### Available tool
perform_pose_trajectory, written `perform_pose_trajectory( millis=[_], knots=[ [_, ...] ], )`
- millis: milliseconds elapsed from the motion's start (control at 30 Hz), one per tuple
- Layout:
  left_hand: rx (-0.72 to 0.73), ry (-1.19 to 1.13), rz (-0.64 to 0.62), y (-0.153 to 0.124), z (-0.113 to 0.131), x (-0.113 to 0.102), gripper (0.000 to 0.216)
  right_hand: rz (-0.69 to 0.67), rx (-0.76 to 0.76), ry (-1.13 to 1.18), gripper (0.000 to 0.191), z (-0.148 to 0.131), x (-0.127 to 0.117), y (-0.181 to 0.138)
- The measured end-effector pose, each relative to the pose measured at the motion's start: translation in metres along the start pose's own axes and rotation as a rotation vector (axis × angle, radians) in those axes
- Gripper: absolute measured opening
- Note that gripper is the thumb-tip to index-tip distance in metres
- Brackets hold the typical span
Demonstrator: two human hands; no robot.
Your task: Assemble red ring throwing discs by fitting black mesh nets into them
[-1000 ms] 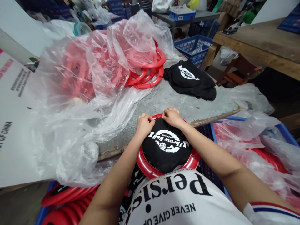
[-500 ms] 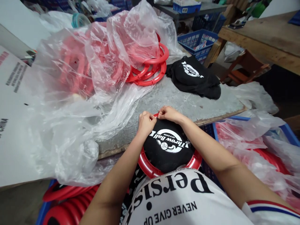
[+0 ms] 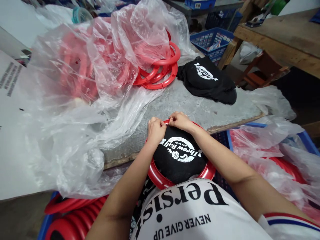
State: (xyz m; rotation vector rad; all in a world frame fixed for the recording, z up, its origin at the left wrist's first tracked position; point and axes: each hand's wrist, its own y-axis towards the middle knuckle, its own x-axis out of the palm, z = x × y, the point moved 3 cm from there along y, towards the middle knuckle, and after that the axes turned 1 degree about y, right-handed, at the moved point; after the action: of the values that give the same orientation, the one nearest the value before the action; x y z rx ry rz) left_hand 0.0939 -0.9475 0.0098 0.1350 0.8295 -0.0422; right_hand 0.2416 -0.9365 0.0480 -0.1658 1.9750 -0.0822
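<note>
A red plastic ring [image 3: 160, 179] rests between the table edge and my shirt. Across it is a black fabric disc [image 3: 160, 156] printed with a white "Throw Ball" logo. At the ring's far rim, my left hand [image 3: 156, 128] is closed, fingers pinching the fabric edge against the ring. Just beside it, my right hand [image 3: 180, 120] pinches the same edge, also closed. The fingertips of both hands hide the exact spot they grip. On the table beyond lies a pile of black fabric pieces [image 3: 210, 81], the top one bearing the same logo.
Loose red rings [image 3: 162, 85] spill from a large clear plastic bag [image 3: 105, 63] on the grey table [image 3: 175, 103]. Below left, a blue crate [image 3: 45, 216] holds stacked red rings with black centres. Another blue crate [image 3: 308, 141] with bagged red parts stands right. A blue basket [image 3: 212, 36] sits behind.
Both hands stay at the far rim, with only slight finger movement. The camera view has shifted a little; the ring and fabric look nearly the same.
</note>
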Motion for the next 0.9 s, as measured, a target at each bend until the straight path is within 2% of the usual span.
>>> perform_pose_trajectory(
  millis=[200,333,467,567,667,767,900],
  knots=[
    [0.067,-0.064,-0.031,0.007,-0.003,-0.003,0.015,-0.039,-0.036,-0.008,0.011,0.004,-0.003,0.005],
    [0.137,-0.151,-0.113,0.017,-0.003,-0.016,0.031,-0.023,-0.019,-0.018,0.010,0.013,-0.010,0.007],
    [0.218,0.060,-0.099,0.012,0.004,-0.024,0.028,0.071,0.116,-0.026,0.012,0.024,-0.013,-0.003],
    [0.237,0.246,-0.093,0.002,0.011,-0.020,0.021,0.115,0.171,-0.025,0.014,0.028,-0.011,-0.013],
    [0.238,0.290,-0.099,-0.003,0.013,-0.012,0.018,0.110,0.189,-0.032,0.016,0.029,-0.010,-0.019],
    [0.176,0.214,-0.094,-0.001,0.012,-0.005,0.016,0.095,0.158,-0.035,0.017,0.026,-0.013,-0.017],
    [0.088,0.115,-0.058,0.001,0.011,-0.003,0.015,0.035,-0.008,-0.014,0.022,0.014,-0.016,-0.005]
  ],
)
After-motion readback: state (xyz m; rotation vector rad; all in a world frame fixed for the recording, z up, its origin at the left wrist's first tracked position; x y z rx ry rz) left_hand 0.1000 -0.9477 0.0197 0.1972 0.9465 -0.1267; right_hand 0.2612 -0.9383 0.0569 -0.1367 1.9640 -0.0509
